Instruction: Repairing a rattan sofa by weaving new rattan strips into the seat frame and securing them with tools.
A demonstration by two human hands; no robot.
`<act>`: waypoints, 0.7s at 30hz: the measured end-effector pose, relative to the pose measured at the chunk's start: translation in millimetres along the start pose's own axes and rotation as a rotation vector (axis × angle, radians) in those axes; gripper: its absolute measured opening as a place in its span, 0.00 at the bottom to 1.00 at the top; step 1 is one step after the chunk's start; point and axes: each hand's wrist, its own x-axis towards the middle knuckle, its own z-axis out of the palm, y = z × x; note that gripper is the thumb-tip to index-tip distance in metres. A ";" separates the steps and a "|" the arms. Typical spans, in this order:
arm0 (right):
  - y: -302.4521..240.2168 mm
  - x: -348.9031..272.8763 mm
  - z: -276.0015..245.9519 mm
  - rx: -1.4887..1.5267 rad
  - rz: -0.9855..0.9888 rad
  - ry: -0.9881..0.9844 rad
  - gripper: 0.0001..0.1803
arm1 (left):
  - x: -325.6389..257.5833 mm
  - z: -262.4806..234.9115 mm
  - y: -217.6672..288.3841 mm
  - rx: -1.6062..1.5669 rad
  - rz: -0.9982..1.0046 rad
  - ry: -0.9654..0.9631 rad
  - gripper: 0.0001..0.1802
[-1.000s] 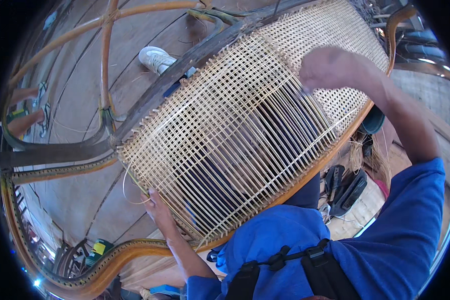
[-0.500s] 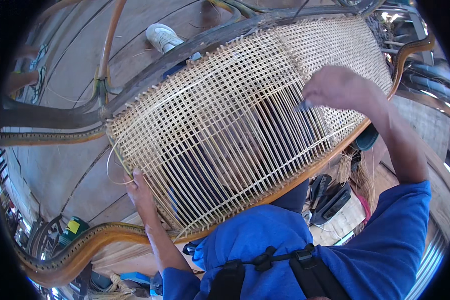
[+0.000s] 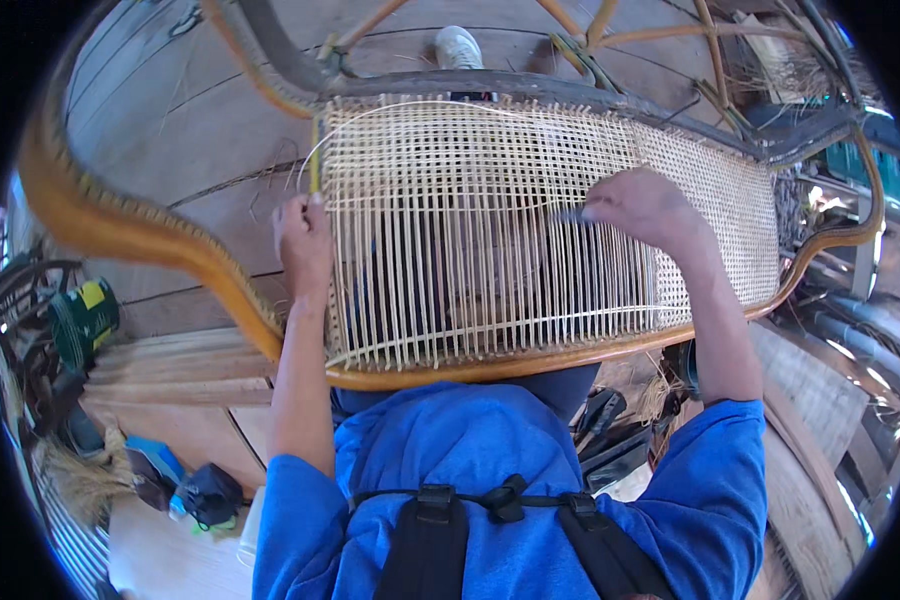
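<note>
A woven cane panel [image 3: 470, 170] stretches across a curved wooden furniture frame [image 3: 530, 365]. Close weave covers its far side and right end; nearer me, bare parallel strands leave gaps. My left hand [image 3: 303, 245] is closed at the panel's left edge, and what its fingers hold is hidden. From beside it a loose pale cane strand [image 3: 410, 104] arcs over the far weave. My right hand [image 3: 642, 205] grips a thin dark tool [image 3: 570, 216], low over the open strands right of centre; its exact kind is unclear.
A curved wooden arm [image 3: 135, 235] of the frame sweeps round at left, and dark legs and rails stand beyond the panel. A green bucket [image 3: 83, 320] is far left. A white shoe [image 3: 458, 48] shows past the far rail. Dark tools [image 3: 610, 440] lie at lower right.
The view has turned, so the panel now lies nearly level across the picture. My right hand still has the dark tool over the strands; my left hand remains at the left edge, farther up it.
</note>
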 end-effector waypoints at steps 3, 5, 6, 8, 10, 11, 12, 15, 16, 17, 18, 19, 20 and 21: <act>-6.7 5.7 15.8 -0.014 -0.039 -0.293 0.17 | 3.4 -3.7 2.0 0.071 0.019 -0.008 0.16; -5.1 6.4 23.3 0.058 0.008 0.368 0.17 | 6.6 -2.5 -1.4 0.101 -0.022 -0.015 0.18; -7.7 3.1 15.4 0.106 0.029 0.267 0.16 | 9.2 -2.7 -4.5 0.140 0.005 -0.016 0.18; -20.0 -2.9 22.5 0.078 -0.067 0.097 0.16 | 10.7 -4.5 4.2 0.189 -0.017 -0.023 0.20; -48.0 -0.3 18.9 0.005 0.019 -0.276 0.17 | 10.2 -2.6 -3.5 0.193 -0.076 -0.018 0.21; -45.5 1.2 17.9 -0.013 0.018 -0.271 0.17 | 10.2 1.2 -5.3 0.194 -0.139 -0.020 0.21; -37.4 5.4 22.5 0.037 0.064 -0.002 0.18 | 15.7 4.8 -9.7 0.156 -0.184 -0.056 0.22; -44.1 0.4 22.5 0.121 0.092 0.266 0.20 | 17.7 12.8 -5.8 0.045 -0.232 -0.044 0.22; -55.9 -2.1 23.1 0.043 0.087 0.150 0.20 | 20.7 17.2 -7.3 -0.026 -0.248 -0.028 0.22; -64.0 -2.4 23.3 -0.035 0.084 0.034 0.20 | 19.8 19.7 -12.1 -0.035 -0.254 -0.026 0.22; -64.6 2.5 29.0 -0.060 0.012 -0.107 0.20 | 19.0 22.8 -17.1 -0.084 -0.233 -0.003 0.22; -60.3 5.6 30.3 -0.069 0.018 -0.105 0.20 | 19.8 23.8 -18.2 -0.136 -0.205 0.019 0.22; -54.6 10.4 30.9 -0.053 -0.005 -0.089 0.20 | 20.6 23.0 -18.3 -0.141 -0.208 0.016 0.22; -50.3 15.5 30.7 -0.036 -0.029 -0.071 0.20 | 22.9 23.0 -17.1 -0.141 -0.202 0.023 0.22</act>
